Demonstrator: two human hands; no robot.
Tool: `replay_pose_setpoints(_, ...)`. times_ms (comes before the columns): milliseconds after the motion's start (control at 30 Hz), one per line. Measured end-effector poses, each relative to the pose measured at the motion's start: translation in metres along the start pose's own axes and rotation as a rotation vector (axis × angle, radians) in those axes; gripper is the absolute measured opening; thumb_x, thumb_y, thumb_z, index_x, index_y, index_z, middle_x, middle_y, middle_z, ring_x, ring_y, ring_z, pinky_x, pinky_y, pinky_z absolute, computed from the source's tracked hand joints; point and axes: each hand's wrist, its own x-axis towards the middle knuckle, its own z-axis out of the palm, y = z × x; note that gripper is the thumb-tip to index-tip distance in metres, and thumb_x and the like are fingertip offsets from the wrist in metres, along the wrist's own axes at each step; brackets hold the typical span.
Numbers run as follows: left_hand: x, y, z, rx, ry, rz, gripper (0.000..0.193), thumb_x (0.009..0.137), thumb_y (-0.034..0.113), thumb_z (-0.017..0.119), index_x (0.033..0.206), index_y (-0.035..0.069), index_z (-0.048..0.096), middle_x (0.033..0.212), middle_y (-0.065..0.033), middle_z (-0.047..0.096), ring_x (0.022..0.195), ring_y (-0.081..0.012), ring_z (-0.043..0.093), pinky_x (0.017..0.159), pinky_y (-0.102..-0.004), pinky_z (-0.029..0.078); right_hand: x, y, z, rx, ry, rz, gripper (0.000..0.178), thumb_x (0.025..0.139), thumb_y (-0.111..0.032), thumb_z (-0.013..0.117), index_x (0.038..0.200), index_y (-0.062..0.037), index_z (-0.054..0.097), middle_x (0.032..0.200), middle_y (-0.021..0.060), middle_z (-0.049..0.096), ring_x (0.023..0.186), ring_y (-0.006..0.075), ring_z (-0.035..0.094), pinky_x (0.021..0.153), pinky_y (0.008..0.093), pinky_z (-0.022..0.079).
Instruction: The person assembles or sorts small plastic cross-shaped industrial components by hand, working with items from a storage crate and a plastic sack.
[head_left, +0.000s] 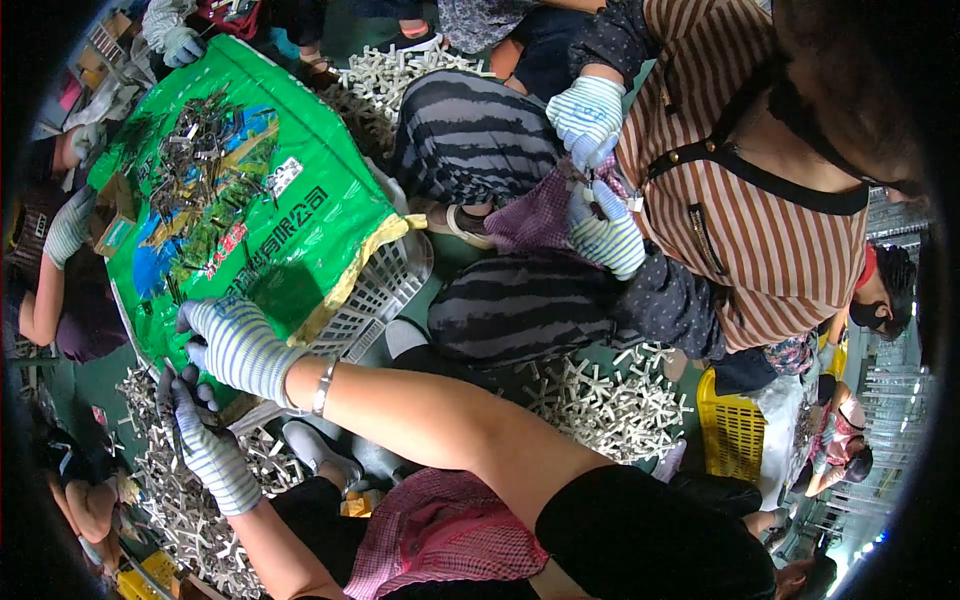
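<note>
My left hand (pixel 215 460), in a white-and-blue striped glove with dark fingertips, is closed at the lower left, and a dark narrow strip (pixel 165 402) shows at its fingers. Just above it, my right hand (pixel 245 350), gloved alike with a metal bracelet at the wrist, bends its fingers over the near edge of a green printed sack (pixel 300 255). Whatever its fingers hold is too small to make out. A heap of small dark metal parts (pixel 200 150) lies on the sack, which is spread over a white plastic basket (pixel 375 300).
Piles of pale metal pieces (pixel 610 405) cover the floor, one of them (pixel 175 490) beneath my left hand. Facing me on the right sits a co-worker in a striped top (pixel 740 190), both gloved hands together. Other gloved hands (pixel 70 228) reach the sack's far side. A yellow basket (pixel 730 425) stands behind.
</note>
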Motion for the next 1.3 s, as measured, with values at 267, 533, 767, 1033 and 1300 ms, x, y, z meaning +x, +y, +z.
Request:
replay_pose_setpoints(267,-0.003,0.001,-0.008,-0.085,-0.058,-0.008,0.037,0.095,0.019,0.051,0.127,0.001,0.048,0.102,-0.008,0.06,0.074,-0.0081,0.048,0.067,-0.0207,0.041,-0.005,-0.004,-0.001,0.084,-0.093,0.038,0.026,0.074,-0.016,0.069,0.098,-0.0064,0.062,0.083,0.0145,0.067,0.077,0.0317,0.065,0.069,0.0406,0.052)
replay_pose_setpoints(533,-0.009,0.017,-0.015,-0.167,0.04,-0.085,0.037,0.093,0.019,0.054,0.126,0.004,0.05,0.11,-0.0067,0.061,0.077,-0.0058,0.052,0.067,-0.0179,0.043,-0.007,-0.002,0.015,0.257,-0.065,0.019,0.03,0.076,-0.012,0.068,0.103,-0.0049,0.059,0.084,0.0138,0.066,0.077,0.0278,0.065,0.068,0.0374,0.052)
replay_pose_setpoints(767,-0.024,0.014,-0.021,-0.115,-0.066,-0.176,0.041,0.094,0.023,0.048,0.13,0.003,0.045,0.105,-0.006,0.06,0.086,-0.012,0.056,0.081,-0.0273,0.046,-0.007,-0.01,0.003,0.269,-0.244,0.232,0.041,0.077,-0.004,0.068,0.116,-0.0019,0.056,0.086,0.0059,0.065,0.075,0.0129,0.06,0.068,0.0284,0.051)
replay_pose_setpoints(1033,-0.023,0.018,-0.038,-0.425,-0.101,-0.036,0.025,0.092,0.009,0.051,0.115,-0.001,0.048,0.097,-0.0117,0.061,0.073,-0.0105,0.055,0.063,-0.0225,0.048,-0.026,-0.028,0.03,0.442,-0.278,0.207,0.043,0.08,-0.002,0.069,0.119,0.0018,0.052,0.088,0.0057,0.066,0.079,0.0082,0.06,0.07,0.0213,0.049)
replay_pose_setpoints(1300,-0.036,0.018,-0.029,-0.265,-0.166,0.099,0.026,0.088,-0.005,0.045,0.113,0.0,0.05,0.094,-0.0077,0.063,0.073,-0.011,0.063,0.062,-0.021,0.05,-0.025,-0.037,0.029,0.502,-0.173,0.156,0.042,0.08,0.003,0.067,0.118,0.0035,0.05,0.092,0.0091,0.063,0.083,0.0128,0.062,0.074,0.0241,0.052)
